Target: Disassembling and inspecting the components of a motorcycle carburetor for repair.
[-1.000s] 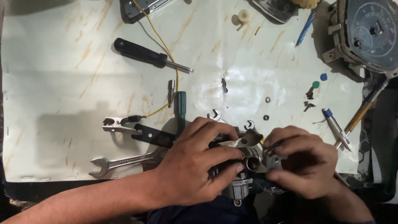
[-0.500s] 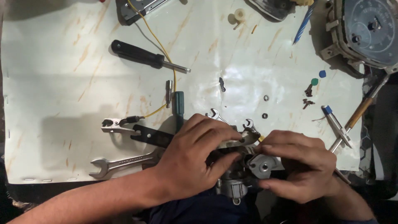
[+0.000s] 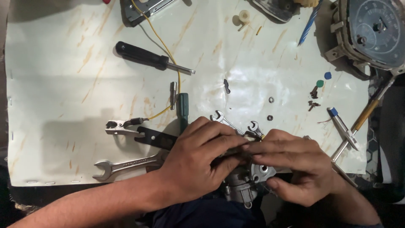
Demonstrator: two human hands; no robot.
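My left hand (image 3: 200, 162) and my right hand (image 3: 293, 166) are closed together on a small grey metal part (image 3: 249, 179) at the near edge of the white sheet (image 3: 63, 84). The part is mostly hidden by my fingers; a round grey face with holes and a lower cylinder show below them. My right hand's fingers lie flat over the top, touching my left fingertips. A small spanner (image 3: 223, 119) sticks out just beyond my hands.
A black-handled screwdriver (image 3: 147, 57), a yellow wire (image 3: 168, 55), a green-handled tool (image 3: 183, 110), a clip (image 3: 120, 126) and a big spanner (image 3: 126, 164) lie left. Small washers (image 3: 271, 100), screws (image 3: 313, 103), a pen (image 3: 342, 126) and a round gauge (image 3: 375, 31) are right.
My right hand has shifted left and flattened over the part, covering more of it. My left hand keeps its grip in the same place.
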